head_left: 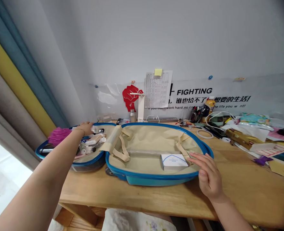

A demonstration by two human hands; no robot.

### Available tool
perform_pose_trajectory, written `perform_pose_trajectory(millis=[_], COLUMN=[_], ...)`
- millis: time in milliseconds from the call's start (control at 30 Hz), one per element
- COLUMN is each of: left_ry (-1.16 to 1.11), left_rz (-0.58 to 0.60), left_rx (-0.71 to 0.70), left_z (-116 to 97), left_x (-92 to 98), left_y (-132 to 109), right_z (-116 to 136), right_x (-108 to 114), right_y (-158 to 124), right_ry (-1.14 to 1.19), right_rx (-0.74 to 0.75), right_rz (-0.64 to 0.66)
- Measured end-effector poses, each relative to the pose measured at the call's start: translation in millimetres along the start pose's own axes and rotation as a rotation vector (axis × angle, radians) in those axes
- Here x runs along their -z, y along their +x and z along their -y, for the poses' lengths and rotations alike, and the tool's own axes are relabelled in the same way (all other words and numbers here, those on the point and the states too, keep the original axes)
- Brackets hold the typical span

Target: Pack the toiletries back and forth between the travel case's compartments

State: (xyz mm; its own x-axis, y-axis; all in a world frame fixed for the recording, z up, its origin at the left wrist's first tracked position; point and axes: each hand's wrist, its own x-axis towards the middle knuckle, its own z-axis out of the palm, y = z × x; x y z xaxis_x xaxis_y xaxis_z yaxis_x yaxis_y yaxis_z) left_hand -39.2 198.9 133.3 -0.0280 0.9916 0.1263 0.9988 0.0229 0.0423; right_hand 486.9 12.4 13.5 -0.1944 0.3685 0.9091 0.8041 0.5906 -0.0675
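A blue suitcase (146, 180) lies open on the wooden desk, its halves side by side. Its right half has a beige lining and straps, with a white box (174, 162) near the front right. Over the right rim, beside the box, my right hand (209, 176) is open, fingers stretched toward a strap. My left hand (85, 127) reaches to the far side of the left half (90, 164), close to a clear item; its fingers are mostly hidden. Packed there are a purple bath puff (59, 136), cotton swabs (95, 140) and several small bottles.
Behind the suitcase stand a white lamp (141, 109), a small bottle (132, 116) and a power strip (166, 120). Clutter covers the desk's right side: a yellow-labelled bottle (208, 106), cables, a gold packet (243, 137) and papers. Curtains (21, 64) hang at the left.
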Motion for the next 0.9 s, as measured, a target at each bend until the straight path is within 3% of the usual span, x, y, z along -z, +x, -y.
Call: perform_pose_trajectory(millis=[200,467,700,900], left_ry=[0.240,0.387,0.409,0.382], left_rz=[0.176,0.195,0.061,-0.157], left_rx=[-0.072,-0.111,-0.092,-0.205], left_z=[12,20,6,-36], left_x=[-8.4,-13.2,-1.5,48.9], left_y=[23,25,5,-29], right_z=[0,0,0,1], right_x=[1,3,2,0], right_y=[0,0,2,3], right_ry=[-0.003,-0.019,-0.026,-0.012], right_rx=[-0.016,0.007,0.014,0.018], right_rz=[0.003,0.034,0.007,-0.011])
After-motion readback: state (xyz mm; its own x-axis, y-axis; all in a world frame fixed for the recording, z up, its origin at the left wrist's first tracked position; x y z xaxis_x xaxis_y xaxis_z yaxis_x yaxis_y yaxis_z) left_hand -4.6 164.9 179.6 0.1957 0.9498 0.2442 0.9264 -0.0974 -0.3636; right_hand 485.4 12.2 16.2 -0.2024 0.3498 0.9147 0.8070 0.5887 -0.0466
